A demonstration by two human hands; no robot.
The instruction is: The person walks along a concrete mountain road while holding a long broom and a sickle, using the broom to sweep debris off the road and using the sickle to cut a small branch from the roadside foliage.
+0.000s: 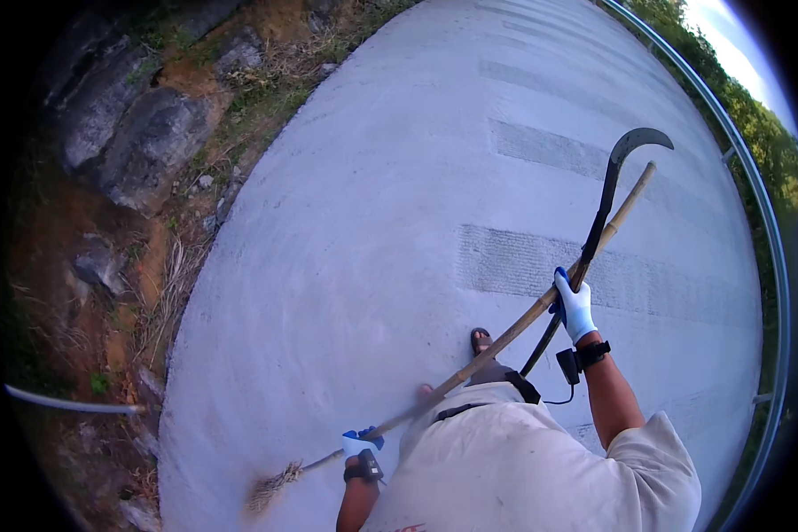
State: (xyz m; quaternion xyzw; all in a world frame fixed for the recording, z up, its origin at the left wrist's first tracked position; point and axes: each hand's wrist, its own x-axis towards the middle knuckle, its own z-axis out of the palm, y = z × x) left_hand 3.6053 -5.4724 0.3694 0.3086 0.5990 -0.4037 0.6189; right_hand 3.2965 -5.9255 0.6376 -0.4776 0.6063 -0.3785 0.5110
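Observation:
A long bamboo pole (506, 339) runs slantwise across my body, from the lower left to the upper right. At its low left end is a ragged tuft of roots or fibres (275, 488), partly blurred. My left hand (360, 442), in a white and blue glove, is closed round the pole not far from that tuft. My right hand (576, 307), gloved alike, grips the pole higher up together with a long-handled sickle (604, 199). The sickle's dark hooked blade curves to the right beyond the hand, and its shaft passes down beside my leg.
I stand on a pale concrete road (346, 239) with ribbed bands (541, 266) across it. To the left rises a bank of rocks (155, 142), soil and dry grass. A metal guardrail (776, 257) edges the right side, with trees (754, 111) behind. A pale pipe (75, 405) juts from the lower left.

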